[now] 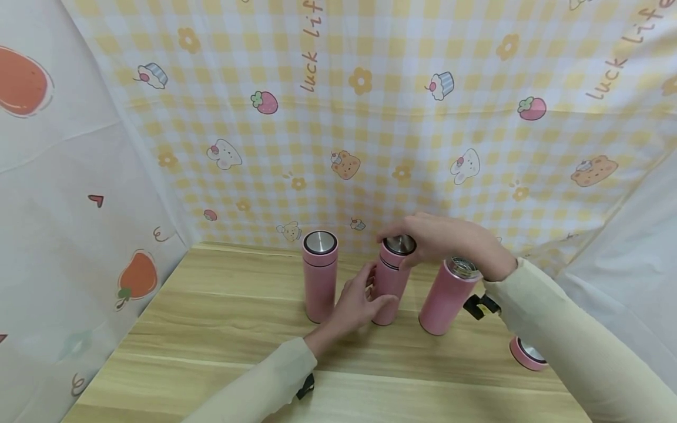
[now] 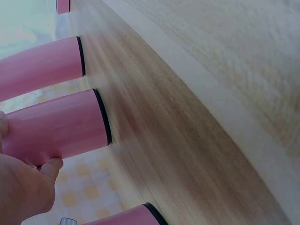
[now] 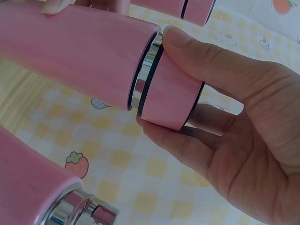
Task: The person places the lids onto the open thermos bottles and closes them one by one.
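The middle pink thermos bottle stands upright on the table, its body held low down between the thumb and fingers of my left hand. Thumb and fingers of my right hand grip its pink lid from above. A band of silver neck shows between lid and body in the right wrist view. To the left stands a second pink bottle with its lid on. On the right, a third bottle has no lid, and its metal mouth shows.
A loose pink lid with a silver top lies on the wooden table at the right, partly behind my right sleeve. Behind the bottles hangs a yellow checked cloth. White printed cloth covers the left side.
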Demonstrator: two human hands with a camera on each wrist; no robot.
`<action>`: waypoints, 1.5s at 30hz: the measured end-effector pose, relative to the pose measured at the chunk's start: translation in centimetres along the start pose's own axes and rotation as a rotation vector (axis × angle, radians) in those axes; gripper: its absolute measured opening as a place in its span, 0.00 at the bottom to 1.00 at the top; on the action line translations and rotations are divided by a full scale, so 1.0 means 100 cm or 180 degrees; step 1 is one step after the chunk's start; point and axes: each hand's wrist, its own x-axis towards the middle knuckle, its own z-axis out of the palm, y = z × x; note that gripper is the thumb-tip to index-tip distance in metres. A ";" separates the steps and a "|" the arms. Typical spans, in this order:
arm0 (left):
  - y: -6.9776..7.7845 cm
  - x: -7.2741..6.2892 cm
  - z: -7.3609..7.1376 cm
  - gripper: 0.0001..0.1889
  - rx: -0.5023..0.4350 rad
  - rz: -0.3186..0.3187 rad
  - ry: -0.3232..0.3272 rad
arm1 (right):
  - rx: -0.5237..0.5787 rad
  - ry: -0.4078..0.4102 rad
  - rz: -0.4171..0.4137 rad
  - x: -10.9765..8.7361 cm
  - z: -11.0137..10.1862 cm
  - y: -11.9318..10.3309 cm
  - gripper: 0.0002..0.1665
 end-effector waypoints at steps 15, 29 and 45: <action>0.000 0.000 0.000 0.35 0.0051 -0.0037 -0.0011 | -0.0029 0.0052 0.0124 0.000 0.002 -0.003 0.30; 0.003 -0.001 -0.001 0.34 0.0082 -0.0013 -0.0011 | -0.0038 -0.0005 0.0282 0.001 0.001 -0.006 0.30; 0.003 -0.002 -0.001 0.35 0.0102 -0.0049 -0.0020 | -0.0120 0.0071 0.0347 0.001 0.003 -0.009 0.29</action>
